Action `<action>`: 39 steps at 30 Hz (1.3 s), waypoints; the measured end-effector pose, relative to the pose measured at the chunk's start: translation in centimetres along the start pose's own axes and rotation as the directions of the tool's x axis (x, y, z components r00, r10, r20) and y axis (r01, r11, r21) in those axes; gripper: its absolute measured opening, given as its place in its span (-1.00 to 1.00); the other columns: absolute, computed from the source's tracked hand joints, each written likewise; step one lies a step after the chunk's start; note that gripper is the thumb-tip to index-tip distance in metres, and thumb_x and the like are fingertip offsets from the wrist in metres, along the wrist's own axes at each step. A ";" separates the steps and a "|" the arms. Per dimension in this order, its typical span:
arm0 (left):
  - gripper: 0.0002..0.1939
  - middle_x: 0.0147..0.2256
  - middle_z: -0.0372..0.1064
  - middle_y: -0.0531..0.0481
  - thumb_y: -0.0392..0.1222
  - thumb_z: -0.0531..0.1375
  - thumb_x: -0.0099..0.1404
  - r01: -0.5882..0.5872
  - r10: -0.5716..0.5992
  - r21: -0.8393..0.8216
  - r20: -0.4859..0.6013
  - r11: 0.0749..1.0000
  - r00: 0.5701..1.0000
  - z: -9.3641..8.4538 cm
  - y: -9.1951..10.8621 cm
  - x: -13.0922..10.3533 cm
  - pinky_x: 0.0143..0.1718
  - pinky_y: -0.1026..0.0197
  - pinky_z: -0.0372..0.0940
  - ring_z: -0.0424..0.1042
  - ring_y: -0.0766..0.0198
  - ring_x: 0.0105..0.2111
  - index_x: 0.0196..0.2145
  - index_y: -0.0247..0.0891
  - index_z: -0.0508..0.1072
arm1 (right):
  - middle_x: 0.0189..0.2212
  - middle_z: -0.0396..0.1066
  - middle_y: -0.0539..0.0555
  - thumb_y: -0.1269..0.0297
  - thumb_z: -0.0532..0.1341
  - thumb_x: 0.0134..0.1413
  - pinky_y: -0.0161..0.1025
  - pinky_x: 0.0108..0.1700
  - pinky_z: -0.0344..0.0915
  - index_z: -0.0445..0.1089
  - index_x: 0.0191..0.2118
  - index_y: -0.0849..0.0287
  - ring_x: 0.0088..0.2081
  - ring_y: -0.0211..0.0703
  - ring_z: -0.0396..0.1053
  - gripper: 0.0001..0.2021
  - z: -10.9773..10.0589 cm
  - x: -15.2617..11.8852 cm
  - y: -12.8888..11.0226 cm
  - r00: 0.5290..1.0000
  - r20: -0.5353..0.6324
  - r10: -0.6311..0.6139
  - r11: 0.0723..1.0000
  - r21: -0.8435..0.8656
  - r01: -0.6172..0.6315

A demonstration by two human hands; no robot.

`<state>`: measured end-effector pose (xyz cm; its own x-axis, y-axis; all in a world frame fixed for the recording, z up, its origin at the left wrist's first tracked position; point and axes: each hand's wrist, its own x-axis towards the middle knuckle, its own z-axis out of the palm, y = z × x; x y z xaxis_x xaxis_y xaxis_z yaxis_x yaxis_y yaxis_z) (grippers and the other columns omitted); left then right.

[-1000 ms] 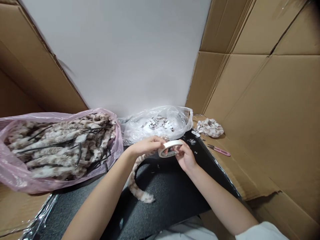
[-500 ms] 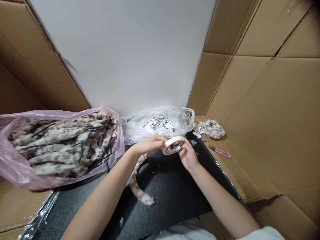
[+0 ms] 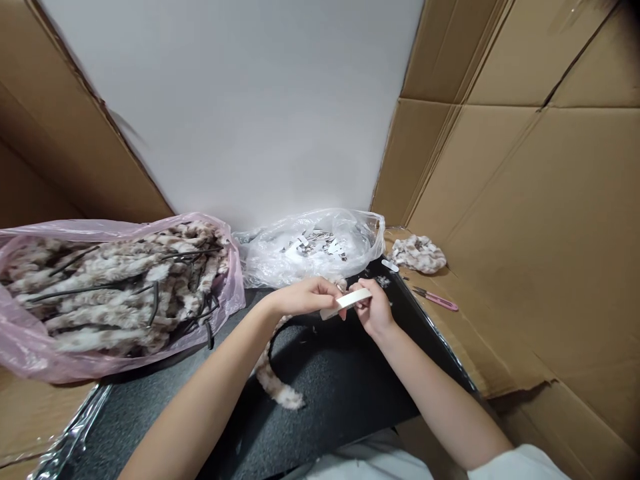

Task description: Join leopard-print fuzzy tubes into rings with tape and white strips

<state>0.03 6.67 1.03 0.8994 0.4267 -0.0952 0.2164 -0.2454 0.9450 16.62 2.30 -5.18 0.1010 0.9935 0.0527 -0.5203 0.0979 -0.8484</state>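
Note:
A roll of white tape [image 3: 353,299] is held edge-on between my two hands above the black table top [image 3: 340,387]. My left hand [image 3: 311,297] is closed on its left side, fingers bent over the rim. On the other side, my right hand [image 3: 374,310] grips the roll with curled fingers. Beneath my left hand and forearm lies a curved, spotted furry strip [image 3: 280,390]; its upper part is hidden by the hand. A bit of pale fur shows just beyond my fingers.
A pink plastic bag [image 3: 235,267] of furry strips and black rods lies at left. Behind my hands is a clear bag [image 3: 260,263] with small white-and-metal pieces. A pink-handled cutter [image 3: 440,301] and bunched fur [image 3: 419,255] lie right, beside cardboard walls [image 3: 550,233].
The tape roll has turned from showing its open ring to showing its outer edge. Both hands remain on it, and my left fingers have shifted over its rim.

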 end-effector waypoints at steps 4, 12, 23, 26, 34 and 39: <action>-0.77 -0.54 0.30 0.08 -0.18 0.14 0.17 -0.029 0.029 -0.001 -0.003 1.000 1.000 -0.1 0.1 -0.1 -0.45 0.35 0.09 0.19 0.38 -0.51 -0.38 -0.33 0.57 | -0.80 -0.18 -0.13 0.21 0.19 -0.15 -0.33 -0.59 0.04 -0.17 -0.76 0.11 -0.67 -0.33 -0.11 -0.53 0.0 0.0 -1.1 0.998 -0.011 0.056 0.992 0.117 -0.055; -0.76 -0.50 0.34 0.06 -0.14 0.18 0.16 -0.066 0.066 0.006 -0.031 0.998 0.997 -0.6 -0.3 -0.1 -0.39 0.32 0.07 0.20 0.35 -0.46 -0.36 -0.33 0.59 | -0.81 -0.14 -0.12 0.21 0.16 -0.13 -0.29 -0.51 0.21 -0.23 -0.73 0.12 -0.68 -0.34 -0.08 -0.52 -0.9 0.4 -1.3 0.992 0.013 0.126 0.966 0.226 -0.126; -0.73 -0.48 0.38 0.02 -0.09 0.22 0.09 -0.075 0.075 0.000 -0.067 0.997 0.995 -0.8 -0.4 -0.1 -0.42 0.32 0.08 0.22 0.34 -0.46 -0.37 -0.36 0.57 | -0.80 -0.13 -0.11 0.09 0.16 -0.03 -0.20 -0.48 0.22 -0.13 -0.74 0.10 -0.66 -0.27 -0.06 -0.51 -1.2 0.4 -0.4 0.998 -0.006 0.070 0.989 0.134 -0.068; -0.76 -0.49 0.37 0.03 -0.13 0.22 0.09 -0.054 0.055 0.019 -0.089 0.998 0.994 -0.9 -0.6 -0.1 -0.44 0.33 0.07 0.21 0.35 -0.47 -0.38 -0.36 0.58 | -0.70 0.16 -0.05 0.09 0.18 -0.03 -0.18 -0.44 0.23 0.14 -0.67 0.10 -0.57 -0.18 0.14 -0.66 -1.3 0.8 -0.6 0.999 -0.036 0.031 0.999 0.030 -0.030; -0.79 -0.62 0.20 0.12 -0.17 0.19 0.14 0.030 -0.023 0.063 -0.102 0.998 0.994 -0.3 -1.0 0.3 -0.53 0.36 0.00 0.10 0.42 -0.57 -0.48 -0.37 0.53 | -0.60 0.32 -0.05 0.23 0.35 -0.09 -0.30 -0.40 0.05 0.40 -0.60 0.16 -0.47 -0.22 0.18 -0.79 -0.5 -0.7 -0.6 0.988 0.066 -0.140 0.942 -0.300 0.154; -0.84 -0.67 0.13 0.16 -0.25 0.18 0.07 0.031 -0.030 0.017 -0.058 0.999 0.998 0.1 -0.8 0.5 -0.56 0.36 -0.03 0.04 0.45 -0.61 -0.60 -0.36 0.42 | -0.74 0.14 -0.11 0.27 0.36 -0.08 -0.29 -0.51 -0.16 0.29 -0.72 0.20 -0.61 -0.34 0.00 -0.66 0.2 -0.9 0.2 0.990 0.114 -0.078 0.940 -0.323 0.111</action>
<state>0.34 6.97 0.18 0.8691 0.4833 -0.1051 0.2507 -0.2472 0.9360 16.23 1.39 -5.29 0.0437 0.9830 0.1782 -0.2038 0.1834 -0.9617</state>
